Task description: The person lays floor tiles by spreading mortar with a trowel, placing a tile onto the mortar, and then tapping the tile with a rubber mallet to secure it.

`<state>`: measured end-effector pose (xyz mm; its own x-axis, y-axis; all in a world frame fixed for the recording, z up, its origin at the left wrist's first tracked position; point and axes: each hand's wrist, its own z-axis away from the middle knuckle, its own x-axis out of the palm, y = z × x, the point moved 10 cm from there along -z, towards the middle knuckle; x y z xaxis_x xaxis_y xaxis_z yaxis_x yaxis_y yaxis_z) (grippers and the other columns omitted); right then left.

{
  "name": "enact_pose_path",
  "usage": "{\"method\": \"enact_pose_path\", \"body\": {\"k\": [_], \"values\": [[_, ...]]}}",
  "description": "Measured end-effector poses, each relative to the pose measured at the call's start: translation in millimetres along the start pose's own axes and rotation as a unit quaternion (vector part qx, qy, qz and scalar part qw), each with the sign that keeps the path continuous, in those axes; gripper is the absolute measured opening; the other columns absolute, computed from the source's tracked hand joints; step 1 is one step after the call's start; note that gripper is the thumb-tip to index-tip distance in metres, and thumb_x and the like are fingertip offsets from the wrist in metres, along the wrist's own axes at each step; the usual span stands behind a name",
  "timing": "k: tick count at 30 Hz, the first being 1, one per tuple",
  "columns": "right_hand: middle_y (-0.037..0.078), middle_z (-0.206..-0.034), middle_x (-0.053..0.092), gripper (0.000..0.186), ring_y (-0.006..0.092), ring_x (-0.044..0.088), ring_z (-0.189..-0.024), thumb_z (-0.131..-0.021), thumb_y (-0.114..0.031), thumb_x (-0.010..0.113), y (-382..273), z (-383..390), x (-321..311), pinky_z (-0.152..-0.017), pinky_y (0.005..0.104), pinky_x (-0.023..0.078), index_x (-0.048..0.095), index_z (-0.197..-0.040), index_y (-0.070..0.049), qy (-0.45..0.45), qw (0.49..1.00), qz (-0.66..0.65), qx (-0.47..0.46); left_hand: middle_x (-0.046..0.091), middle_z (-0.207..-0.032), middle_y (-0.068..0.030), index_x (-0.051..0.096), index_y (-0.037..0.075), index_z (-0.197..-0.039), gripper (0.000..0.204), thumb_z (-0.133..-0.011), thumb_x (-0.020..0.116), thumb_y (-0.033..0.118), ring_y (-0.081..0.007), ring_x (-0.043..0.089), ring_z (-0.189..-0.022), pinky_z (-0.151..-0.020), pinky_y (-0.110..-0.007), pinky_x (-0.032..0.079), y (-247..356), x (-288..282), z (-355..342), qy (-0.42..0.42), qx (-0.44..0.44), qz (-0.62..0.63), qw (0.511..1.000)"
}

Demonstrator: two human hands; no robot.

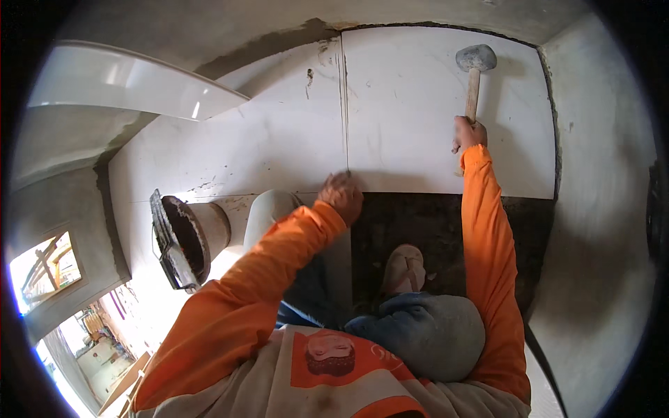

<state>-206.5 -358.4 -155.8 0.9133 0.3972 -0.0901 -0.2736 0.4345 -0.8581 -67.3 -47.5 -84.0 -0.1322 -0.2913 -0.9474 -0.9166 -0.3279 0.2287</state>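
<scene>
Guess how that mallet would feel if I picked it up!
The mallet probably feels top-heavy, since its chunky grey head is much wider than the slim wooden handle. It likely stays stiff, because the handle looks straight.

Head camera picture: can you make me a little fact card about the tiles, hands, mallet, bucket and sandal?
White tiles: side by side, thin gap between
Right hand: grips the mallet
Left hand: at the gap's near end; touching unclear
Mallet: grey head, wooden handle
Bucket: on the left
Sandal: on the dark patch
</scene>
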Motion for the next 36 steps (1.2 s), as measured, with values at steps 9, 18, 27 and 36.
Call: {"method": "enact_pose_path", "body": {"k": [9,18,27,36], "values": [[0.003,-0.052,0.047,0.022,0.0150,0.048,-0.036,-0.081,-0.021,0.055,8.8,1.3,-30.0,-0.033,0.0314,0.043,0.050,-0.069,-0.003,0.031,0.999,0.023,-0.013,0.065,-0.093,-0.0178,0.055,0.007,-0.117,0.036,-0.089,0.048,0.029,-0.0318,0.063,-0.090,-0.079,-0.040,0.050,228.3,-61.0,27.5,-0.447,0.148,0.373,0.800],[0.003,-0.049,0.046,0.022,0.0160,0.049,-0.035,-0.081,-0.020,0.056,12.9,-2.4,-30.0,-0.032,0.0319,0.044,0.048,-0.074,0.000,0.002,0.998,0.057,-0.023,0.053,-0.122,-0.0173,0.043,0.012,-0.134,0.052,-0.087,0.056,0.031,-0.0309,0.043,-0.120,-0.100,-0.044,0.033,297.9,71.6,82.1,-0.540,0.095,0.279,0.788],[0.002,-0.047,0.040,0.024,0.0152,0.043,-0.031,-0.081,-0.021,0.057,1.9,8.2,-25.5,-0.030,0.0324,0.040,0.046,-0.067,-0.005,0.016,0.998,0.044,-0.034,0.051,-0.127,-0.0148,0.039,0.010,-0.136,0.053,-0.090,0.048,0.036,-0.0264,0.043,-0.119,-0.099,-0.040,0.033,302.3,43.1,140.5,-0.652,-0.118,0.655,0.363],[0.002,-0.048,0.041,0.022,0.0143,0.042,-0.030,-0.083,-0.021,0.057,-2.8,12.8,-22.4,-0.029,0.0308,0.038,0.048,-0.073,-0.004,0.042,0.997,0.065,-0.021,0.053,-0.124,-0.0130,0.036,0.007,-0.137,0.054,-0.095,0.037,0.041,-0.0211,0.051,-0.109,-0.094,-0.035,0.038,248.6,-9.1,121.1,-0.573,-0.176,0.765,0.236]]}}
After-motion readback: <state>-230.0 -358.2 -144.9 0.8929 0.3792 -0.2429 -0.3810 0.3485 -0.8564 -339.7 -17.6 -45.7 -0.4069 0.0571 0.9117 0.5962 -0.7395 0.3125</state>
